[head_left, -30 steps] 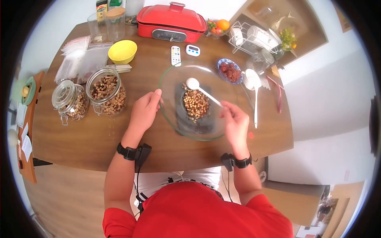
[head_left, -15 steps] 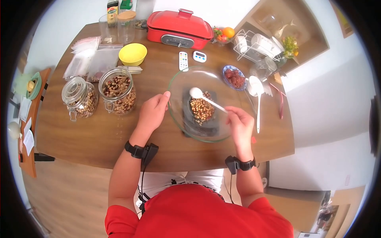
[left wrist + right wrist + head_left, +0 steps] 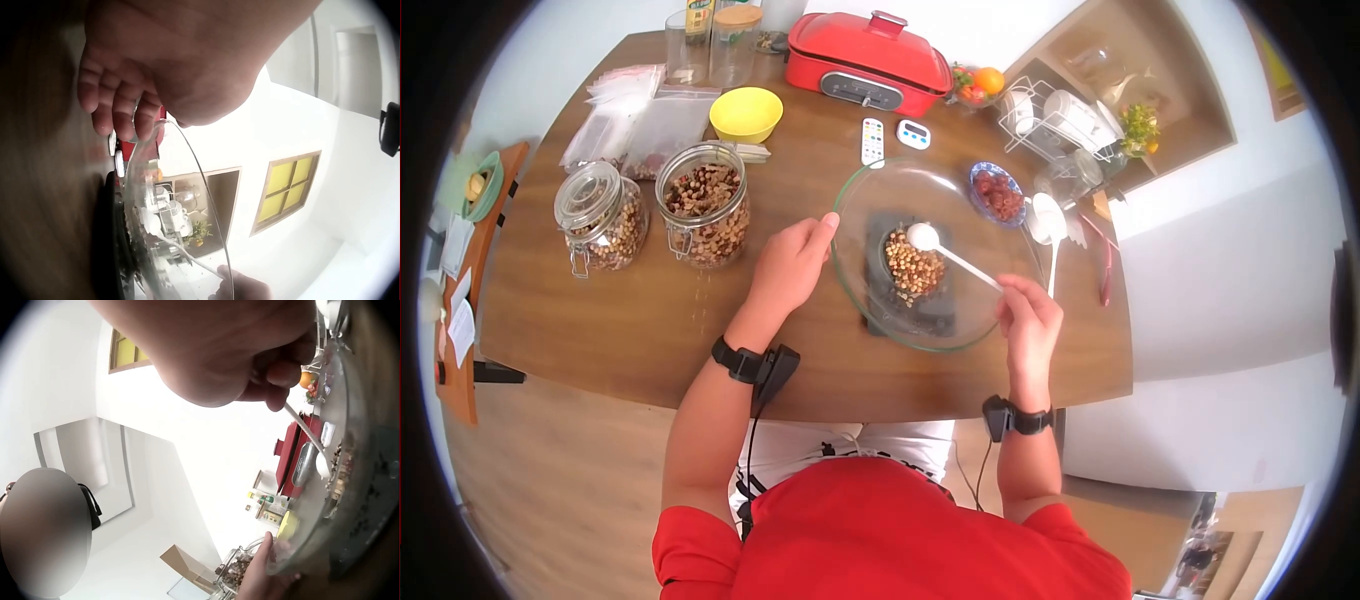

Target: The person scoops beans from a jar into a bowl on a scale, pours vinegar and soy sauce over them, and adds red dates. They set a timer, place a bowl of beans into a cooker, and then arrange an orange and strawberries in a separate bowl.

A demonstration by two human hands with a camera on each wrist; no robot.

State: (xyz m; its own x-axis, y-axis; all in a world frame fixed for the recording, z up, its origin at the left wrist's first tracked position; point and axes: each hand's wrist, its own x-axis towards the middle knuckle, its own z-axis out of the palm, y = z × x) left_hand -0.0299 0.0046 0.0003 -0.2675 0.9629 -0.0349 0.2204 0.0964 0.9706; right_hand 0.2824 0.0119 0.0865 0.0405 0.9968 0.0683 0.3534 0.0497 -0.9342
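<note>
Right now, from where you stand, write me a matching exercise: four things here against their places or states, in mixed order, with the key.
Things
1. White spoon over the glass bowl
2. Yellow bowl
3. Left hand
4. Red cooker

Places and states
A. At the left rim of the glass bowl
B. Lid on, at the far side of the table
C. Held in the fingers of the right hand
D. Between the clear bags and the remote control

Right pairs: 1-C, 2-D, 3-A, 4-B
</note>
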